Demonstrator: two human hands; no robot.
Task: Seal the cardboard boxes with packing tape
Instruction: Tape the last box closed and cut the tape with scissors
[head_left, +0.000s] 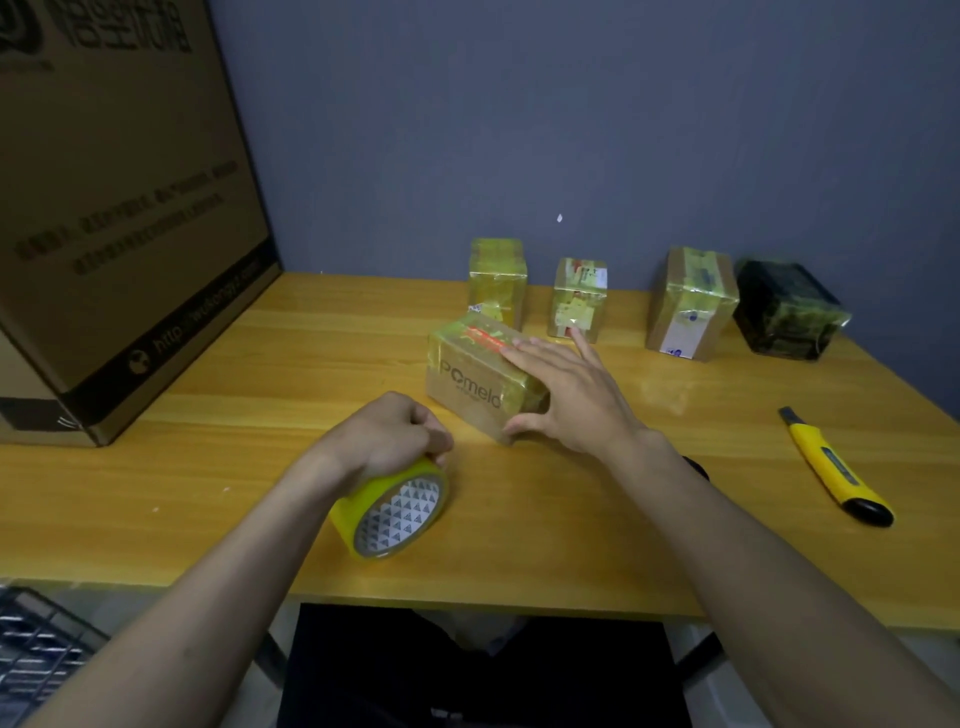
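Nearest the table's front edge, the left hand grips one yellow tape roll. Mid-table, the right hand lies with straight fingers on one taped box. Four wrapped boxes line the back edge; one utility knife lies near the right edge.

large carton cropped top and left, its print blurred

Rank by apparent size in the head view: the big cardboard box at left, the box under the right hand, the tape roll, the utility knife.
1. Big cardboard box, by far.
2. Box under the right hand.
3. Tape roll and utility knife: too alike to rank.
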